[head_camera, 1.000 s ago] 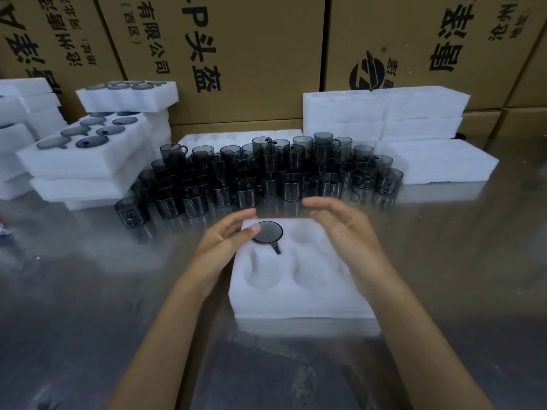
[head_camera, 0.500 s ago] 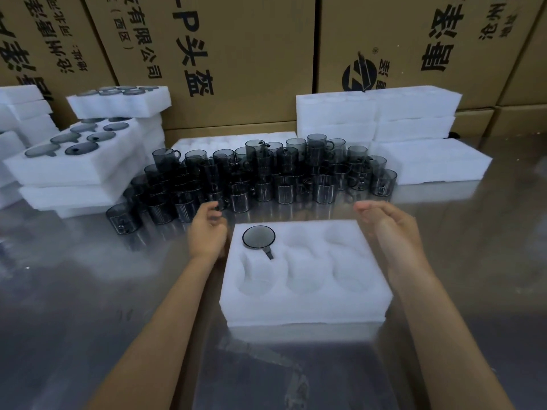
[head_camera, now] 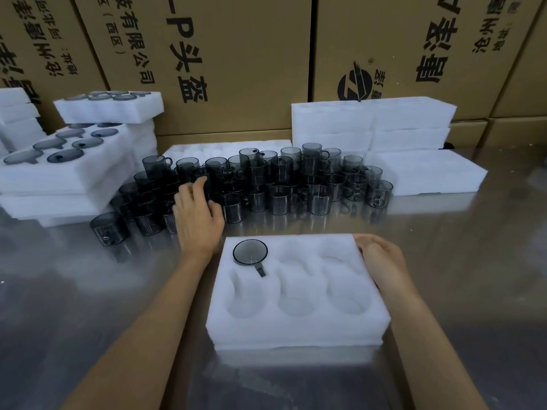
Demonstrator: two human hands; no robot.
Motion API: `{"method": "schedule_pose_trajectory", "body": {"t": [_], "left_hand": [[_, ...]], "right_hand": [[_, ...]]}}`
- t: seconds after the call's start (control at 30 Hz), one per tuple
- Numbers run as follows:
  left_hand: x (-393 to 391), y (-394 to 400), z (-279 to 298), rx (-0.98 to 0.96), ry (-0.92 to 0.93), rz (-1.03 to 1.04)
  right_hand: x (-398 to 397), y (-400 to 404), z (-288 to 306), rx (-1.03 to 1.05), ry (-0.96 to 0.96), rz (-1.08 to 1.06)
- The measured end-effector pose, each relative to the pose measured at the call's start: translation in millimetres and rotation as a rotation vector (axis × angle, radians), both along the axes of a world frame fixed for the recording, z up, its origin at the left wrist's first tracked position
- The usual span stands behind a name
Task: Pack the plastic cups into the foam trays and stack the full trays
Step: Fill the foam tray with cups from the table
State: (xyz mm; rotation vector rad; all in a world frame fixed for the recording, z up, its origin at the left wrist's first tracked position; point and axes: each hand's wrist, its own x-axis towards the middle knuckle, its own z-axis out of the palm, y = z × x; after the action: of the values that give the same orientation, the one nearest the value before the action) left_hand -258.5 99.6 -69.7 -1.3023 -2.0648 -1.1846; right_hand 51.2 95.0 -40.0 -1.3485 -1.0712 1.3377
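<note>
Packing has barely begun: foam tray [head_camera: 299, 327] holds one cup [head_camera: 250, 253] in its far-left pocket. Beyond the tray, left hand [head_camera: 196, 216] reaches among loose cups [head_camera: 266, 184], fingers spread, seemingly gripping nothing yet. Right hand [head_camera: 381, 258] rests curled against the tray's right edge. Next: lift one cup, seat it.

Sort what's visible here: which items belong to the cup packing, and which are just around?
Job: foam tray, cup in tray, loose cups, filled trays, empty trays, left hand, right hand.
Around: cardboard boxes, metal table.
</note>
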Motion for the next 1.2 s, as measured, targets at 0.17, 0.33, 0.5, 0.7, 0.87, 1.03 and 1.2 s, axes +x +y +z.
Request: {"method": "schedule_pose_trajectory", "body": {"t": [0.17,0.33,0.5,0.7,0.87,1.03,1.2], "left_hand": [[-9.4,11.8,-0.3,-0.146,0.112,0.106],[-15.6,22.1,-2.4,-0.273,0.069,0.215],[-16.4,24.6,-1.5,-0.299,0.066,0.226],[-18.1,20.5,-0.6,-0.109,0.044,0.173],[-13.8,7.3,0.2,0.003,0.016,0.087],[1.6,-17.2,3.0,0.158,-0.209,-0.168],[35.8,-47.3,19.4,0.202,-0.36,-0.307]], "right_hand": [[-0.8,0.7,1.5,0.0,-0.019,0.01],[-0.9,0.2,1.5,0.005,-0.023,0.029],[-2.1,1.1,1.8,0.01,-0.012,0.015],[-1.9,1.3,1.9,0.02,-0.032,0.018],[-1.4,1.7,2.0,0.016,-0.055,0.016],[0.9,0.7,3.1,0.063,-0.07,-0.015],[-5.2,-4.2,10.6,0.373,-0.27,-0.068]]}}
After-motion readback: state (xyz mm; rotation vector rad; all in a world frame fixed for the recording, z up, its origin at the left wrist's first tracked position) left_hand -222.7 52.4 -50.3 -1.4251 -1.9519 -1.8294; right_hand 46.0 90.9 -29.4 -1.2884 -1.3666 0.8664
